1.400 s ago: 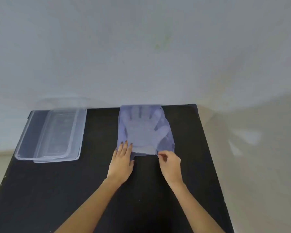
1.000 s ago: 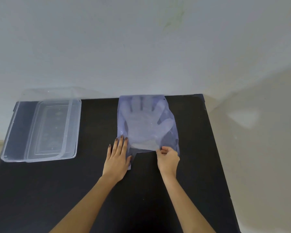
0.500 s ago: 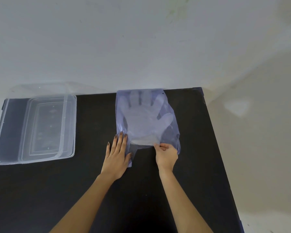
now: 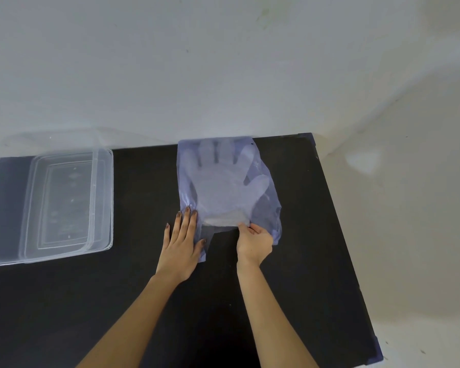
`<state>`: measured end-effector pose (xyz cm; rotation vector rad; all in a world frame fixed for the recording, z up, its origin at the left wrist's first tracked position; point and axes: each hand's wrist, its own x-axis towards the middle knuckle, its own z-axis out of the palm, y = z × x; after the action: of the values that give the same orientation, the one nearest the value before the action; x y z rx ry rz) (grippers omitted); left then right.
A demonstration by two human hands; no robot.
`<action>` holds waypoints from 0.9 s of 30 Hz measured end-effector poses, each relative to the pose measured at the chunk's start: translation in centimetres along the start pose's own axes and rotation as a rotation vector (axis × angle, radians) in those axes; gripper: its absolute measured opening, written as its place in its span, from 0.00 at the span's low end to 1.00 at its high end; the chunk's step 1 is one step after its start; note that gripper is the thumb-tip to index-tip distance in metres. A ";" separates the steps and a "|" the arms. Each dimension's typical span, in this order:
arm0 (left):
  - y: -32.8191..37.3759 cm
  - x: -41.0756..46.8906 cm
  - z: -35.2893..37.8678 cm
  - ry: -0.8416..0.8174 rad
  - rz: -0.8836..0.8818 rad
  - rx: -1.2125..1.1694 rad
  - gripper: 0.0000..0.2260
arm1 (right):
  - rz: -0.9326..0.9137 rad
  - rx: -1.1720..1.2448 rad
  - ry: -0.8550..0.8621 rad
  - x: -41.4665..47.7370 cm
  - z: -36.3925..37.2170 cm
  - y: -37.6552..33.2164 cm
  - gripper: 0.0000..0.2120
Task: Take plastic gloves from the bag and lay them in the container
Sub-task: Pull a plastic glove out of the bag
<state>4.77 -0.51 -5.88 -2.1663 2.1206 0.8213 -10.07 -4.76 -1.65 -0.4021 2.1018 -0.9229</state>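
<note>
A thin bluish plastic bag [image 4: 266,205] lies flat at the back middle of the black table [image 4: 133,301]. Inside it a stack of clear plastic gloves [image 4: 221,187] shows, fingers pointing away from me. My left hand [image 4: 181,243] rests flat, fingers spread, on the bag's near left corner and presses it down. My right hand [image 4: 254,240] sits at the bag's open near edge, its thumb and fingers pinched on the cuff end of the gloves. A clear rectangular container [image 4: 0,208] stands at the far left, apart from both hands.
A clear lid [image 4: 64,203] lies on the container, covering its right part. A pale wall rises right behind the table. The table's right edge [image 4: 340,235] runs close to the bag, with light floor beyond it.
The view has shifted, so everything sits further left and lower. My right hand's pinch at the bag's mouth has tightened on the glove cuffs. My left hand stays flat on the bag.
</note>
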 end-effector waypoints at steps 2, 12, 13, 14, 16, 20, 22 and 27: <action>0.0 0.0 -0.1 -0.005 0.002 -0.010 0.31 | 0.041 0.025 -0.015 0.3 0.3 -0.2 0.05; -0.2 -0.1 0.0 0.047 0.011 -0.123 0.28 | 0.195 0.233 -0.062 -0.3 0.8 0.3 0.10; -0.2 -0.1 -0.1 0.054 0.012 -0.132 0.28 | 0.236 0.270 -0.067 -0.3 0.9 0.3 0.12; -0.2 -0.1 -0.1 0.061 0.012 -0.142 0.27 | 0.271 0.303 -0.074 -0.3 1.1 0.4 0.13; -0.1 -0.1 -0.2 0.069 0.010 -0.163 0.27 | 0.316 0.345 -0.099 -0.3 1.4 0.3 0.13; -0.1 -0.1 -0.3 0.064 0.006 -0.167 0.27 | 0.345 0.359 -0.111 -0.3 1.5 0.1 0.08; -0.2 -0.1 -0.2 0.063 0.006 -0.168 0.28 | 0.357 0.355 -0.128 -0.3 1.4 0.0 0.01; -0.3 -0.3 -0.1 0.085 0.014 -0.159 0.28 | 0.342 0.485 -0.167 -0.2 1.0 0.1 0.05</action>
<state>5.10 -0.26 -5.81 -2.3041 2.1815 0.9467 -9.19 -5.11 -2.04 0.1251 1.6545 -1.1039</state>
